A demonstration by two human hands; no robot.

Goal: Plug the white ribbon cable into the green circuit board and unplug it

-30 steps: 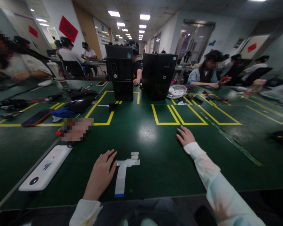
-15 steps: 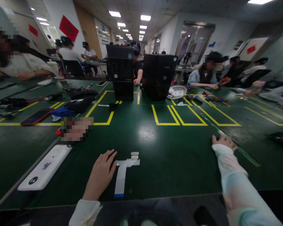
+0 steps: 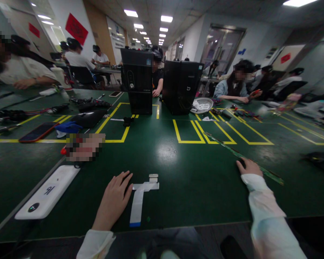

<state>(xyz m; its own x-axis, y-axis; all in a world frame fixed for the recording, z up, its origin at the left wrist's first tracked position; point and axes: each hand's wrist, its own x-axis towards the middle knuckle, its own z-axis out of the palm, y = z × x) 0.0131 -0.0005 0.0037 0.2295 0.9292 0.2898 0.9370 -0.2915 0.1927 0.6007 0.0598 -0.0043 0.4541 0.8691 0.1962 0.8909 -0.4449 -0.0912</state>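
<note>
Gripped by the right hand (image 3: 250, 167), the green strip (image 3: 271, 175) has shifted away from the right side of the desk (image 3: 197, 190), nearer the front-edge ribbon cable (image 3: 136, 207) beside the loosely spread left hand (image 3: 116, 194).

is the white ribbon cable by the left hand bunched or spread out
Spread out: the white ribbon cable lies on the table, its long strip straight and its crosspiece stretched sideways beside the left hand.

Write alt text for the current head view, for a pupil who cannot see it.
A person's right hand covers part of a long green strip on a dark green table; the left hand rests beside a white ribbon cable. Two black computer towers stand farther back.
</note>
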